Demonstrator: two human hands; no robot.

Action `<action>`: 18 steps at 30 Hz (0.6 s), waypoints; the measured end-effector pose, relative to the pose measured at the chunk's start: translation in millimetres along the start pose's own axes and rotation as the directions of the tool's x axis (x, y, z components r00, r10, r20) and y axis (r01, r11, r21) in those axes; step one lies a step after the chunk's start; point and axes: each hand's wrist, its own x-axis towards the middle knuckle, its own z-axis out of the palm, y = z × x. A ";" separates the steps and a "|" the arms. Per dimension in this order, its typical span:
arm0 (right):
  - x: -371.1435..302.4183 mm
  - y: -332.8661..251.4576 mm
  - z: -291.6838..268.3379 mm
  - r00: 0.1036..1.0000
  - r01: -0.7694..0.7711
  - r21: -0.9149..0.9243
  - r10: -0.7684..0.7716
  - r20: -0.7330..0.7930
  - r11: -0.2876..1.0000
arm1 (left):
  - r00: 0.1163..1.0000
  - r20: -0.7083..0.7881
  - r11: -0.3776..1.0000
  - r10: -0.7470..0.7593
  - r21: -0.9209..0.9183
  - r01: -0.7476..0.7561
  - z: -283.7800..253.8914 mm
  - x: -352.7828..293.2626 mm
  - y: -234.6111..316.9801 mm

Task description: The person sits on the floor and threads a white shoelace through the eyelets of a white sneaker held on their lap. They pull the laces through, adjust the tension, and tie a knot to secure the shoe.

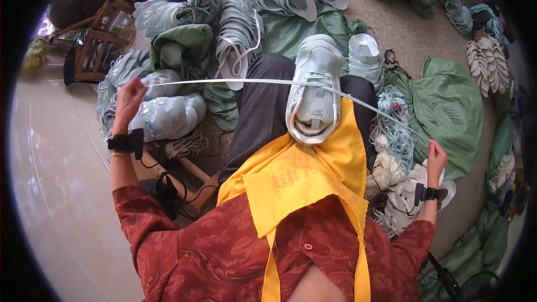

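To the left and right of the pale sneaker [316,72], left hand [131,96] and right hand [437,157] pinch its lace [224,80]. It seems light, limp, best held near the ends

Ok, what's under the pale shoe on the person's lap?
Yellow apron shows beside the shoe, with dark trousers to either side. Whatever lies directly beneath it is covered.

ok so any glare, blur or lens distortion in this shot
Head view: fisheye curvature, with black corners; head view: pale glare on the glossy floor at left; head view: the shoe near the middle looks fairly crisp; head view: the shoelace grows faint toward the right hand.
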 end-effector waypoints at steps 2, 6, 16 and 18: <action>2.9 -3.9 -3.0 0.991 -0.124 -0.012 0.124 0.053 0.992 | 0.998 -0.048 0.999 -0.036 0.013 0.037 -11.1 -1.8 -26.8; 4.6 -13.4 -4.9 0.969 -0.244 -0.019 0.245 0.041 0.970 | 0.989 -0.104 0.994 -0.106 -0.015 0.105 -22.3 0.0 -41.4; 12.0 37.9 15.2 0.964 -0.251 0.013 0.249 0.097 0.968 | 0.997 -0.063 0.992 -0.045 0.113 0.052 -35.7 15.8 -45.2; 15.5 31.4 29.8 0.945 -0.292 0.040 0.281 0.170 0.956 | 0.997 -0.075 0.993 -0.023 0.111 0.031 -33.2 25.1 -35.0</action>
